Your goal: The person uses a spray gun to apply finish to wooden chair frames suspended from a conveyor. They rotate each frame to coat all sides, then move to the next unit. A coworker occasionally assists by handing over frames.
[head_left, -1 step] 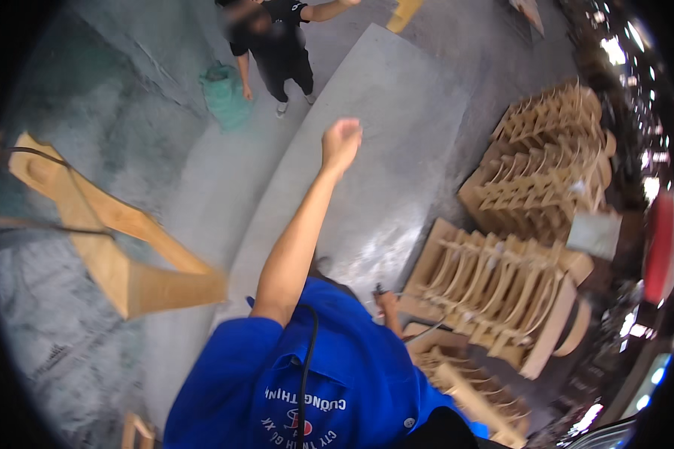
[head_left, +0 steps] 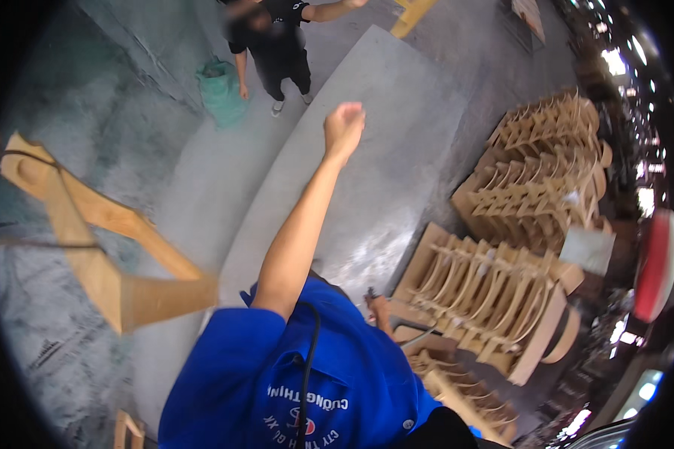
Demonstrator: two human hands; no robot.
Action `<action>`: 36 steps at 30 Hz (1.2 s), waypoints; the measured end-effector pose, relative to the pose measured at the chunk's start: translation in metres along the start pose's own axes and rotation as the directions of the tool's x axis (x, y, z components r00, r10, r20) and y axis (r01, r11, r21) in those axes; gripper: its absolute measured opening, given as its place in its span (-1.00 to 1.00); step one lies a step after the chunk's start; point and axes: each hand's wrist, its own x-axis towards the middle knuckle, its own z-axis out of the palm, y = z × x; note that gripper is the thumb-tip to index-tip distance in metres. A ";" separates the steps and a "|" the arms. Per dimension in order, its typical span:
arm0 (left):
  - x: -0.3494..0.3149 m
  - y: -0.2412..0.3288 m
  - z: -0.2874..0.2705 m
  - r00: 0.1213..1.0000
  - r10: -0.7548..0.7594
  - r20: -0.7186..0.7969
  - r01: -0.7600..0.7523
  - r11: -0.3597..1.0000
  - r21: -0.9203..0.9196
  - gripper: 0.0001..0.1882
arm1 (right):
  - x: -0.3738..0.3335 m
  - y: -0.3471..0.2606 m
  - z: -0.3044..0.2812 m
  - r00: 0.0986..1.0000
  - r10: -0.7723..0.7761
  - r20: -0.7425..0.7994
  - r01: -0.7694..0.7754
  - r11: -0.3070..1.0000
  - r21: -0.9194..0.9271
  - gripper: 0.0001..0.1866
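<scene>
While left hand hangs over long flat grey panel, fingers curled, blurred, closure cannot be told, nothing seen in it, right hand wraps small dark tool beside pale wooden slatted frames. Tool: probably light, stiff, hard; best gripped round body. Exposed end points forward, slightly left; long axis apparently fore-and-aft.

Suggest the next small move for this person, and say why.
Probably swing the left grip leftward to the wooden frame: it extends over the grey surface with nothing visibly held, though blurred, while the right grip seems occupied with a small dark tool.
</scene>
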 end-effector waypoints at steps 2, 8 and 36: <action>0.102 0.036 0.048 0.965 0.181 -0.192 -0.177 0.984 0.038 -0.75 | 0.006 -0.020 -0.025 0.999 -0.028 -0.024 0.028 1.000 0.006 -0.36; 0.337 0.143 0.109 0.424 0.869 0.254 -0.735 0.166 0.657 -0.50 | -0.005 -0.045 -0.073 0.956 0.177 -0.235 -0.182 0.983 0.000 -0.31; 0.272 0.245 0.276 0.510 -0.081 0.856 -0.860 -0.040 0.508 0.03 | -0.104 -0.194 -0.389 0.682 0.122 -0.721 0.656 0.335 0.677 -0.42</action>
